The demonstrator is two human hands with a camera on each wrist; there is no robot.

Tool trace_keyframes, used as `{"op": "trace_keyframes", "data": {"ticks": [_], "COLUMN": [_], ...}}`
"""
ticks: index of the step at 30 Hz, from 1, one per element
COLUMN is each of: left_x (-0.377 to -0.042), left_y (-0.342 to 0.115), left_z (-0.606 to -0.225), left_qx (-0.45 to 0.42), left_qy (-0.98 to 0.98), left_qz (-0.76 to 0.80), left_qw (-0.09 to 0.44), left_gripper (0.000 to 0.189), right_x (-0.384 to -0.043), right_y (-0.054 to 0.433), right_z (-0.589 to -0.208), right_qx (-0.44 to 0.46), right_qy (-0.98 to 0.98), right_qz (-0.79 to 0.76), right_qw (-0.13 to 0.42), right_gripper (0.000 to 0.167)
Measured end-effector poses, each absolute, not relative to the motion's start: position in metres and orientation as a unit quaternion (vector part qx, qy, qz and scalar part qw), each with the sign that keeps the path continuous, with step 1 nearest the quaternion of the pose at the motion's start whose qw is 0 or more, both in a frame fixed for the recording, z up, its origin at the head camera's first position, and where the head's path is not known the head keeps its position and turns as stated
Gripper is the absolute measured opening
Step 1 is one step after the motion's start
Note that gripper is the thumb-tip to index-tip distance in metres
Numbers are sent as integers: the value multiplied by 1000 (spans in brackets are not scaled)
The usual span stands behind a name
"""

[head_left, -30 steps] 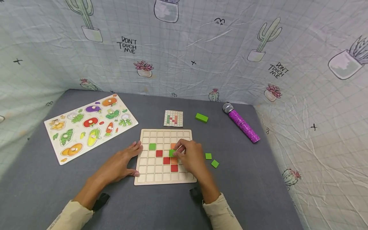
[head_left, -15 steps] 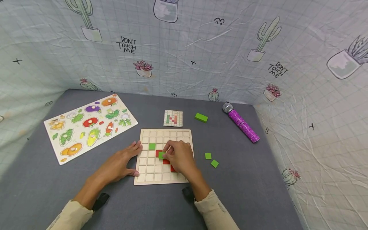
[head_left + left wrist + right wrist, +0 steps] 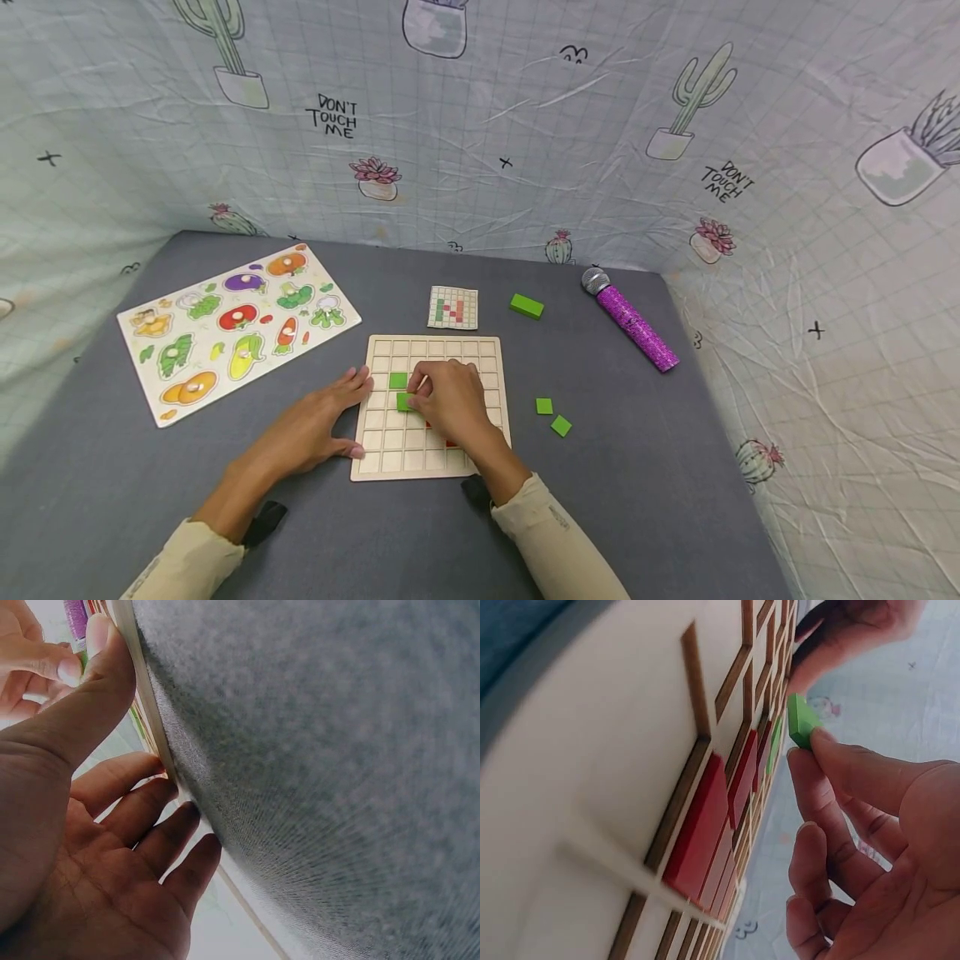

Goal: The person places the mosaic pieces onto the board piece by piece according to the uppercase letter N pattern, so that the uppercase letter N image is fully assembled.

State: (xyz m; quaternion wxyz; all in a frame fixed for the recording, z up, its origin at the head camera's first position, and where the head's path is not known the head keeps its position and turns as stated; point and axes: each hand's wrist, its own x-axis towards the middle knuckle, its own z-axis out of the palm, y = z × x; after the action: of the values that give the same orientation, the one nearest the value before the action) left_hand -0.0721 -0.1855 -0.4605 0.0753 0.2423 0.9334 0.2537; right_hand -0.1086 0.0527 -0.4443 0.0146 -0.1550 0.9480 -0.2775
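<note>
A wooden grid board [image 3: 390,458] lies on the table. My right hand [image 3: 453,404] pinches a green square tile [image 3: 801,721] between thumb and fingertips, just above the board. In the head view that tile covers a spot below a green tile [image 3: 398,381] set in the grid. Red tiles [image 3: 697,832] run diagonally across the board, partly hidden by the right hand in the head view. My left hand [image 3: 318,425] rests against the board's left edge, fingers spread, with thumb and fingertips touching the rim.
Two loose green tiles [image 3: 543,406] lie right of the board. Behind it are a small pattern card [image 3: 453,308] and a green block [image 3: 527,306]. A vegetable puzzle board [image 3: 217,350] lies at left, a purple glittery microphone [image 3: 637,327] at right.
My right hand has moved left across the board with the green tile, from near the orange tiles toward the green tile at left. The left hand has stayed put.
</note>
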Motion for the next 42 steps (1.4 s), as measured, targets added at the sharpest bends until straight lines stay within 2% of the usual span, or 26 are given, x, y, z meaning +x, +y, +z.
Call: {"op": "trace_keyframes", "data": {"ticks": [17,29,42], "left_x": [-74,-73,-73], "left_y": [-185,-185,-185], "left_z": [-462,-461,-462], "left_qx": [245,246,245], "left_qy": [934,934,934], "left_qz": [249,250,251], "left_qw": [73,73,69], "left_gripper": [102,102,102], "right_x": [-117,-123,-119], "right_y": [32,30,40], "right_z": [-448,-449,-444], "right_qx": [-151,-141,-155], "right_qy": [960,964,959], "right_qz": [-233,-227,-236], "right_qw": [31,21,38], "right_gripper": [20,20,14]}}
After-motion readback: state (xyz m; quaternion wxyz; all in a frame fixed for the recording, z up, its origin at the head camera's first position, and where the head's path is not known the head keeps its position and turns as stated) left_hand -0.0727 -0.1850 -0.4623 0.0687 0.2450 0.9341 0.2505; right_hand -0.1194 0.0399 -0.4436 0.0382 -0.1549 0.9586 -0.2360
